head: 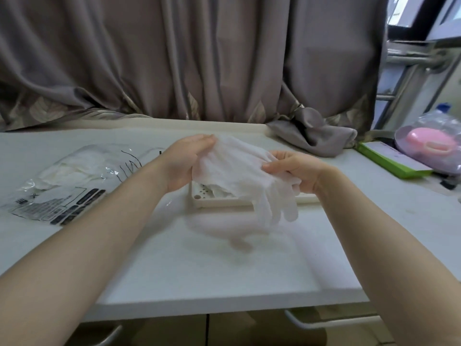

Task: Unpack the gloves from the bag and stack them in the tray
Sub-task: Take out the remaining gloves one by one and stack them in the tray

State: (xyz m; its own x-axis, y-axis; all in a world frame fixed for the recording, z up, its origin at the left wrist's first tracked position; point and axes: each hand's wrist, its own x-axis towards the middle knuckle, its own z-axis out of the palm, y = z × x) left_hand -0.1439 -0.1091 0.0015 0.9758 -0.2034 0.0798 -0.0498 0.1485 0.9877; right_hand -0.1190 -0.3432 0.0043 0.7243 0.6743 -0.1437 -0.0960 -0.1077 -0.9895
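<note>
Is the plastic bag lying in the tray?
No, the bag lies on the table, left of the tray.

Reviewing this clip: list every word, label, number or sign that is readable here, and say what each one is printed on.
No text here can be read.
Clear plastic bag: dark printed label blocks and line drawings, too blurred to read.
Green-edged box: white label with faint marks, too small to read.
Screen at top right: faint lines, illegible.
Gloves and tray: no print visible.
</note>
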